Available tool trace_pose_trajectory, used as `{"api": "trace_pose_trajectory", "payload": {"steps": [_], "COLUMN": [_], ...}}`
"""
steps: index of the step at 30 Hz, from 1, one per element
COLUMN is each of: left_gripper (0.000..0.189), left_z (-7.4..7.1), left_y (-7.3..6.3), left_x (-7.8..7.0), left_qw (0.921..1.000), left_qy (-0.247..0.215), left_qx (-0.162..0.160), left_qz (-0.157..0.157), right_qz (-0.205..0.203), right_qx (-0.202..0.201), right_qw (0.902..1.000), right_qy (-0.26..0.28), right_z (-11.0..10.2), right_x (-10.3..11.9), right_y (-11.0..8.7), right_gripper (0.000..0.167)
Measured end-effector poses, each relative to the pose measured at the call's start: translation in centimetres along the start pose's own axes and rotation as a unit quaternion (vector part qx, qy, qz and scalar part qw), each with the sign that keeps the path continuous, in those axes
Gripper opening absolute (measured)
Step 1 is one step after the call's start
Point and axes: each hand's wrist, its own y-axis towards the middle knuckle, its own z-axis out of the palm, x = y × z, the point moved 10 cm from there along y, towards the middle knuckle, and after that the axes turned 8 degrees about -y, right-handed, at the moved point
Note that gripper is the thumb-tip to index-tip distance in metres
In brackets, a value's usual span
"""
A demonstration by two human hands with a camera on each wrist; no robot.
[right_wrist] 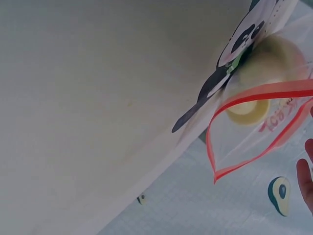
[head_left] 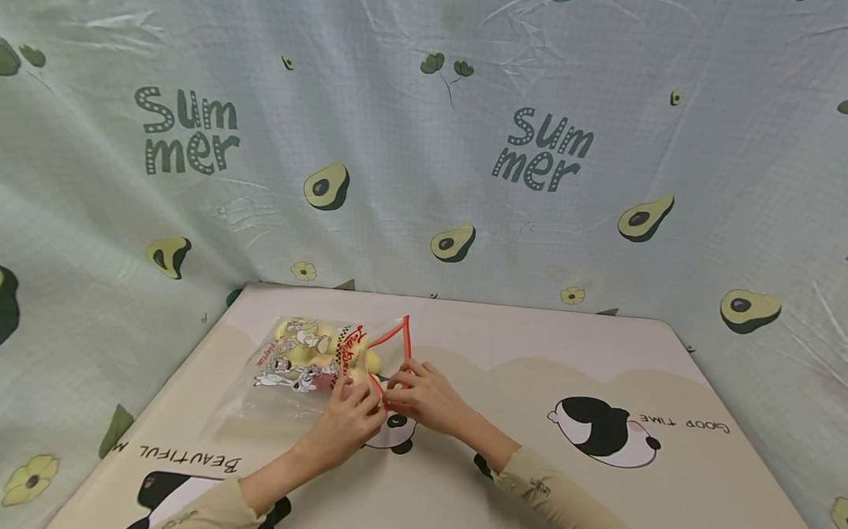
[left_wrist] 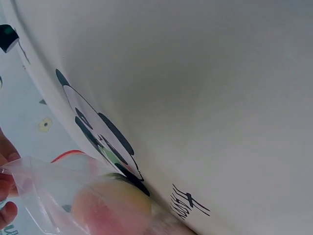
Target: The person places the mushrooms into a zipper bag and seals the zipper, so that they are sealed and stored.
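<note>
A clear zip bag (head_left: 298, 369) with cartoon dogs and red lettering lies on the table, its red-edged mouth (head_left: 406, 339) spread toward the right. Yellow and pinkish rounded, fruit-like things (left_wrist: 112, 208) show through the plastic. My left hand (head_left: 349, 419) pinches the near side of the bag by the mouth; in the left wrist view, plastic runs between its fingers (left_wrist: 7, 213). At the near corner of the red edge, my right hand (head_left: 428, 399) holds the bag with curled fingers. The right wrist view catches only some of its fingertips (right_wrist: 305, 181).
A pale table mat (head_left: 500, 473) printed with panda and dog faces and words lies under the bag. Behind the table and along its sides hangs a light curtain (head_left: 401, 137) with avocado prints.
</note>
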Motion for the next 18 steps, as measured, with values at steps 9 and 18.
{"api": "trace_pose_trajectory", "payload": {"steps": [9, 18], "left_gripper": [0.026, 0.019], "left_z": [-0.17, -0.27], "left_y": [-0.04, -0.06], "left_x": [-0.33, -0.58], "left_qw": [0.9999, 0.9998], "left_qy": [0.011, 0.014], "left_qx": [-0.007, -0.007], "left_qz": [0.004, 0.008], "right_qz": [0.008, 0.005], "right_qx": [0.025, 0.020], "right_qw": [0.9996, 0.9995], "right_qy": [-0.012, -0.024], "right_z": [0.67, 0.93], "right_x": [-0.23, -0.32], "right_y": [0.04, 0.09], "right_gripper": [0.013, 0.012]}}
